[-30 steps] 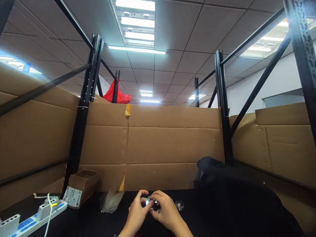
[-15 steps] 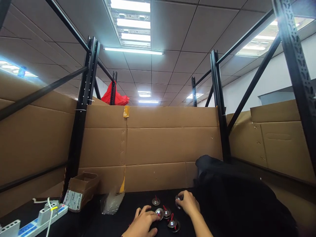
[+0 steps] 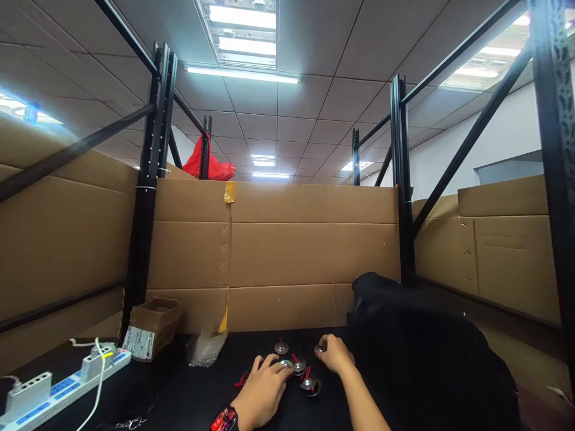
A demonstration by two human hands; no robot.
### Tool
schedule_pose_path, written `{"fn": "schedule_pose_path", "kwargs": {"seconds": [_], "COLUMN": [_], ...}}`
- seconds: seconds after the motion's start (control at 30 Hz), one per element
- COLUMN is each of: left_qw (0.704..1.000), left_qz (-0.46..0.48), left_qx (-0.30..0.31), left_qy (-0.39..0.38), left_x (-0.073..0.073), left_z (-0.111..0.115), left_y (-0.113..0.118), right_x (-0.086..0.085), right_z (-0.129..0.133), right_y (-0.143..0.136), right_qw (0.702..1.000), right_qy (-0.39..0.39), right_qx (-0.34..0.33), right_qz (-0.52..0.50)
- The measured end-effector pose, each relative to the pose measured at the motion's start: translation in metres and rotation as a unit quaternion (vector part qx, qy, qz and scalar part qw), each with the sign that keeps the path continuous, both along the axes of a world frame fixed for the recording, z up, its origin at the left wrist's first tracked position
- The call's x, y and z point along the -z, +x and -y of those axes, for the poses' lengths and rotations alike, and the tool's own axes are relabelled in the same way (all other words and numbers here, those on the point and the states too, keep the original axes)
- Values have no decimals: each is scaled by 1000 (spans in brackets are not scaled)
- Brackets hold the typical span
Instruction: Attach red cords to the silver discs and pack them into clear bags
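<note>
Several small silver finger cymbals with red cords lie in a loose group on the black tabletop. My left hand reaches in from the left, fingers stretched out, fingertips at the edge of one shiny cymbal. Right beside that one sits another cymbal. A stacked pair of cymbals lies nearer to me, and a single cymbal farther back. To the right of the group, my right hand is closed on a cymbal, partly hidden by the fingers. A red cord lies left of my left hand.
On the left stand a white power strip with cables and an open cardboard box. A clear plastic bag lies near the back. Black cloth is heaped at right. Cardboard walls and black rack posts surround the table.
The view has shifted, showing more of the near tabletop and my left wristband. My left hand stays at the same cymbal. My right hand still holds its cymbal, now lower to the table.
</note>
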State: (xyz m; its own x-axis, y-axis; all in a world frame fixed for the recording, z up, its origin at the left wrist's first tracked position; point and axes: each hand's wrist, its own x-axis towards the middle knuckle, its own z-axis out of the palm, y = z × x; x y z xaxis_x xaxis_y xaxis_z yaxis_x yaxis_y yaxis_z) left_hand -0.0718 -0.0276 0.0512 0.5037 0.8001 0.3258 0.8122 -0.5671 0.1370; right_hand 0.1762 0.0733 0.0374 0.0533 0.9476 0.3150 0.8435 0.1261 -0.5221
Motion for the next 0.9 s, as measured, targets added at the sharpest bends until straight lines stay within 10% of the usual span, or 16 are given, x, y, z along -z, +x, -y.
{"fn": "schedule_pose_path", "kwargs": {"seconds": [0.3, 0.5, 0.9], "left_qw": [997, 998, 974], "left_qz": [-12, 1, 224], "left_qx": [-35, -38, -24], "left_qy": [62, 51, 21], "left_x": [4, 0, -9], "left_z": [-14, -7, -18], "left_y": [3, 4, -13], "right_x": [-1, -30, -28], "right_z": [-5, 23, 47], "right_y": [-6, -41, -84], "right_qw": [997, 959, 899], "right_qy": [77, 165, 39], "right_qx": [-25, -202, -395], "right_qz": [-7, -111, -184]}}
